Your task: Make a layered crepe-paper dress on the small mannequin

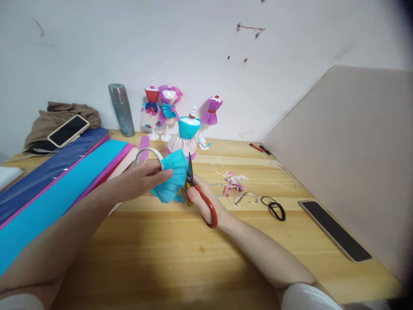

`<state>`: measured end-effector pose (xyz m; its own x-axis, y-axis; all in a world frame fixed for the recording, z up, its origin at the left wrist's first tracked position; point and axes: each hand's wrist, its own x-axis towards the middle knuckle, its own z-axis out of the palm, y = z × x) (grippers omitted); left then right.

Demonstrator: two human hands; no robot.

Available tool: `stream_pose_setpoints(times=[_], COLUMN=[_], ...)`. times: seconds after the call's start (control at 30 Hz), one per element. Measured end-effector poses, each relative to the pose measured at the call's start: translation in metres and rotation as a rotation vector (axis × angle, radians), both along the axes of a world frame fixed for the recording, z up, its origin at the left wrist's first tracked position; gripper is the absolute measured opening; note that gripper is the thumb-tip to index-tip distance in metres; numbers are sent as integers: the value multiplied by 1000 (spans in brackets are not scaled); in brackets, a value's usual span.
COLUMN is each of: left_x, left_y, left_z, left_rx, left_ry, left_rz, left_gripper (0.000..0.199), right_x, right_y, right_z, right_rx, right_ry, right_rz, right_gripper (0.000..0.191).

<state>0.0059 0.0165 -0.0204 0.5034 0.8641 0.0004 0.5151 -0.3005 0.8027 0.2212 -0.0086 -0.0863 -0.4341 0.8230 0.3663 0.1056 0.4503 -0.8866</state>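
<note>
My left hand (143, 178) pinches a pleated piece of turquoise paper (176, 174), and a white ring like a tape roll (155, 151) hangs around its fingers. Red-handled scissors (209, 209) are in my right hand (200, 200), their dark blades pointing up at the paper's right edge. Something yellow shows beside the right fingers; what it is, I cannot make out. Just behind the paper stands a small mannequin in a turquoise top and pale pink skirt (189, 129).
Coloured paper sheets (80, 176) cover the left side. A bottle (121, 110) and several dressed mannequins (168, 105) stand by the wall. Paper scraps (234, 183), a black band (276, 210) and a dark flat device (335, 230) lie to the right.
</note>
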Motion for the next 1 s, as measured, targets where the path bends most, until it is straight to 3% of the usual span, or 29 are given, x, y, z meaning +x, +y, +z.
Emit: stream_pose_setpoints(times=[0.27,1.0], left_x=[0,1], left_y=[0,0], left_z=[1,3], left_rx=[-51,1], left_ry=[11,125], left_rz=[2,8], left_gripper=[49,51], right_x=[0,-1], right_y=[0,-4], right_z=[0,-1], right_rx=[-3,-63], right_ry=[26,23], right_rz=[14,-24], right_gripper=[56,67])
